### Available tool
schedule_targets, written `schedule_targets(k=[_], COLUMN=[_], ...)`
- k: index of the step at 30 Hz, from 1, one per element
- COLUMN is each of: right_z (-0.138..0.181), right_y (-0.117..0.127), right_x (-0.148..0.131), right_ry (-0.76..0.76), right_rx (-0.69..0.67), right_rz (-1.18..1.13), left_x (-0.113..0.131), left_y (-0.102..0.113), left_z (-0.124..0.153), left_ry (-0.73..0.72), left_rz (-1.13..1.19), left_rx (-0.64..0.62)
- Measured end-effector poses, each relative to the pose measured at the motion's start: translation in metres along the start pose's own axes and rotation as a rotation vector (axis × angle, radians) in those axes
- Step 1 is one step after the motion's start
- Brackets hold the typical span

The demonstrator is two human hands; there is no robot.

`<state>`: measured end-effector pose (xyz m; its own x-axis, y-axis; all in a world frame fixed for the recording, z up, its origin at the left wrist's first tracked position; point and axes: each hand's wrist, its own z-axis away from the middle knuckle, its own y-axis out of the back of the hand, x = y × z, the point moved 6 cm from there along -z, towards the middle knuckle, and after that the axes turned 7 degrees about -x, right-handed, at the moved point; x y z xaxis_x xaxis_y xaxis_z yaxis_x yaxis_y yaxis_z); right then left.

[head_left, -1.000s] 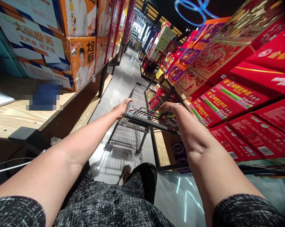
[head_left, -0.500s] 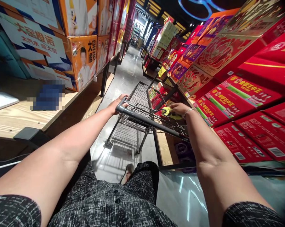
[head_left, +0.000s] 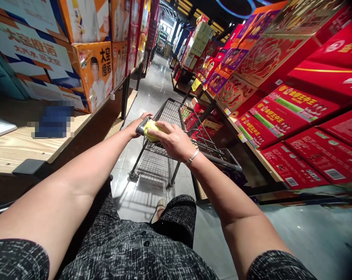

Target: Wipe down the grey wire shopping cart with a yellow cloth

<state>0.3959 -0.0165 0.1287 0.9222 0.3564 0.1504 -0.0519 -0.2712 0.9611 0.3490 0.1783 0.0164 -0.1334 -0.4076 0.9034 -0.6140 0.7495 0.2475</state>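
A dark wire shopping cart (head_left: 171,112) stands in front of me, its grey handlebar (head_left: 219,160) running across toward the right. My left hand (head_left: 137,125) is closed around the cart at the handlebar's left end. A yellow cloth (head_left: 151,130) lies over the bar close beside it. My right hand (head_left: 176,142), with a bracelet at the wrist, grips that cloth and presses it on the bar. The right palm and part of the cloth are hidden under the fingers.
Orange cartons (head_left: 98,77) are stacked on the wooden shelf (head_left: 21,149) at left, near a blurred blue item (head_left: 53,120). Red boxes (head_left: 292,101) fill the right-hand shelves, close to the cart. A tiled aisle (head_left: 156,77) stretches ahead.
My right hand has carried the yellow cloth from the cart's right side leftward to the handlebar's left end. My left hand keeps its hold on the cart.
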Motion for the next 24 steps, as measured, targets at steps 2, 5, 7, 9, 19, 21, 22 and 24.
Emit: schedule_targets(k=[2, 5, 7, 9, 19, 21, 22, 24], right_z=[0.036, 0.097, 0.140, 0.184, 0.229, 0.181, 0.153, 0.103], right_y=[0.003, 0.009, 0.014, 0.019, 0.001, -0.016, -0.024, -0.031], right_x=[0.013, 0.031, 0.042, 0.055, 0.061, 0.043, 0.033, 0.013], right_ry=[-0.047, -0.126, -0.202, -0.298, -0.681, -0.659, -0.630, -0.548], right_rx=[0.021, 0.083, 0.131, 0.166, 0.364, 0.357, 0.342, 0.320], right_rz=[0.061, 0.103, 0.109, 0.104, 0.095, 0.032, -0.006, -0.046], left_x=[-0.002, -0.004, -0.006, -0.009, 0.045, 0.081, 0.099, 0.129], left_y=[0.007, 0.017, 0.024, 0.031, 0.077, 0.055, 0.037, -0.008], left_z=[0.000, -0.001, -0.002, 0.000, 0.016, 0.012, 0.010, 0.007], left_ry=[0.053, 0.075, 0.057, 0.056, 0.054, -0.056, -0.107, -0.167], left_rz=[-0.036, -0.090, -0.116, -0.150, -0.277, -0.365, -0.402, -0.474], left_rx=[0.009, 0.024, 0.027, 0.024, 0.152, 0.226, 0.226, 0.155])
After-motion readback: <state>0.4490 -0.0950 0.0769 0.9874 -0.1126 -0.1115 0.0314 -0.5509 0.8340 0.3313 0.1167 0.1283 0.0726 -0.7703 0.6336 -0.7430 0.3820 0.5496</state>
